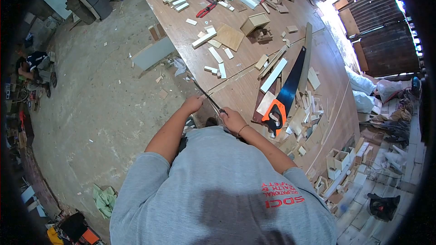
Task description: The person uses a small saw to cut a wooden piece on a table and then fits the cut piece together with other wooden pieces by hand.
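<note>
At the near edge of the wooden table (177,27), my right hand (234,121) is closed around the handle end of a long, thin, dark tool (209,97), shaped like a file. The tool slants up and left past the table's edge. My left hand (193,104) is closed right beside the tool's middle, its fingertips at the table edge; what it pinches is too small to make out. To the right of my right hand lies a handsaw (289,86) with a dark blade and an orange-and-black handle.
Wood strips and offcuts (272,76) surround the saw. Farther back are red-handled pliers (206,10), a small wooden box (255,23) and a flat wood panel (230,37). A grey board (154,53) stands left of the table. Another person (38,70) sits at far left.
</note>
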A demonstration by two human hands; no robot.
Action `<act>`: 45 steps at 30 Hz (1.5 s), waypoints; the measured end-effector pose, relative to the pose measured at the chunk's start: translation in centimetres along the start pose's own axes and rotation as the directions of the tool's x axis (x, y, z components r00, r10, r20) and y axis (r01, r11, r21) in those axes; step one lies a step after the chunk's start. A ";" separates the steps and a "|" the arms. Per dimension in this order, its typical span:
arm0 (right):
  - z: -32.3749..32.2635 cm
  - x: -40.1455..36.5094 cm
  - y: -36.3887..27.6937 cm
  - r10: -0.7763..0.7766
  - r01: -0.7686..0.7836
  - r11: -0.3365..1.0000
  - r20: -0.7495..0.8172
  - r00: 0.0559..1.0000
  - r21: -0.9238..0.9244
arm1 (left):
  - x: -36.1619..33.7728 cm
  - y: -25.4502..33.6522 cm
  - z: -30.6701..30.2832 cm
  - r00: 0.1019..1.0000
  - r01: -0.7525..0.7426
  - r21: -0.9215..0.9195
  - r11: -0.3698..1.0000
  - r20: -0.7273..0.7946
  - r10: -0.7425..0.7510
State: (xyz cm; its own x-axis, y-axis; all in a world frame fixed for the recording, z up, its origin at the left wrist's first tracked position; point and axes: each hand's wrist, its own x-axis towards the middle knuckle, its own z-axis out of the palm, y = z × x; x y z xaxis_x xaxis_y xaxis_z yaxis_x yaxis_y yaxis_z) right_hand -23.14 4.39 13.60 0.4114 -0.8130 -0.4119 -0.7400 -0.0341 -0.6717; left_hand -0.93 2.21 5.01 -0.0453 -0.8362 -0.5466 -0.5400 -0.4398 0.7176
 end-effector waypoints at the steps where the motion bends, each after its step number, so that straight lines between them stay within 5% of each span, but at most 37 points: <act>1: 0.0 0.1 0.2 0.000 0.000 1.000 0.001 1.000 -0.004 | -0.2 0.4 -0.3 1.000 0.020 0.015 1.000 0.021 -0.020; 4: -0.2 0.2 -0.2 0.073 -0.073 0.997 0.102 0.992 -0.006 | -0.2 0.4 -0.3 0.998 0.037 0.044 0.998 0.051 -0.039; 6: -0.6 -0.3 -1.1 -0.037 0.035 0.996 -0.024 0.999 -0.084 | -0.2 0.3 -0.2 0.997 0.032 0.061 0.998 0.062 -0.036; 10: -1.5 -1.2 -3.1 0.015 -0.015 0.994 -0.002 1.000 -0.106 | -0.3 0.2 0.1 1.000 0.008 0.047 0.999 -0.002 -0.008; 13: -0.1 -0.5 -0.8 -0.211 0.212 0.977 -0.171 0.962 -0.011 | -0.1 -0.1 0.0 1.000 0.017 0.038 0.999 0.011 -0.017; 15: -0.4 -0.2 -0.6 0.093 -0.150 0.810 0.127 0.987 0.567 | -0.4 0.0 -0.2 0.999 0.029 0.030 0.999 0.015 -0.030; 18: -1.1 -1.0 -1.2 0.101 -0.232 0.671 0.223 0.970 0.705 | -0.8 0.2 -0.8 0.995 0.028 0.013 1.000 0.096 -0.029; 22: -0.1 -0.4 0.6 0.125 -0.210 0.698 0.173 0.977 0.684 | -0.5 -0.1 -0.4 1.000 0.001 0.043 0.999 0.029 -0.002; 24: 0.6 -0.2 1.2 -0.142 0.173 0.932 -0.117 0.983 0.320 | -0.5 -0.1 -0.5 1.000 -0.011 0.051 0.999 0.007 0.011; 31: -0.9 -1.7 -1.6 -0.149 0.144 0.989 -0.173 0.974 -0.042 | -0.6 0.4 -0.8 0.994 0.091 0.051 0.995 0.055 -0.094; 36: -1.4 -2.3 -3.3 -0.145 0.126 0.940 -0.038 0.989 -0.316 | 0.6 -0.9 0.1 0.999 0.031 0.070 0.997 0.035 -0.034; 39: -0.8 -2.5 -3.3 -0.169 0.155 0.913 -0.006 0.986 -0.377 | 1.1 -1.7 0.8 0.999 0.035 0.089 0.995 0.026 -0.037; 41: -0.3 -2.9 -3.7 -0.169 0.145 0.921 -0.036 0.985 -0.360 | 2.2 -3.4 1.9 0.984 -0.089 0.080 0.993 -0.148 0.100; 45: -0.2 -3.0 -4.6 -0.108 0.069 0.957 -0.128 0.986 -0.281 | 1.6 -2.6 1.2 0.992 -0.055 0.071 0.996 -0.108 0.063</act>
State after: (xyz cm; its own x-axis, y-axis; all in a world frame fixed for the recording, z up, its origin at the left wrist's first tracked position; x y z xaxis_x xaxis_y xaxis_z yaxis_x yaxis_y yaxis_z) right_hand -21.08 6.86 18.07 0.4178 -0.8721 -0.2547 -0.8295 -0.2518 -0.4986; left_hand -0.66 2.42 1.78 0.0122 -0.8928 -0.4503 -0.5948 -0.3685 0.7144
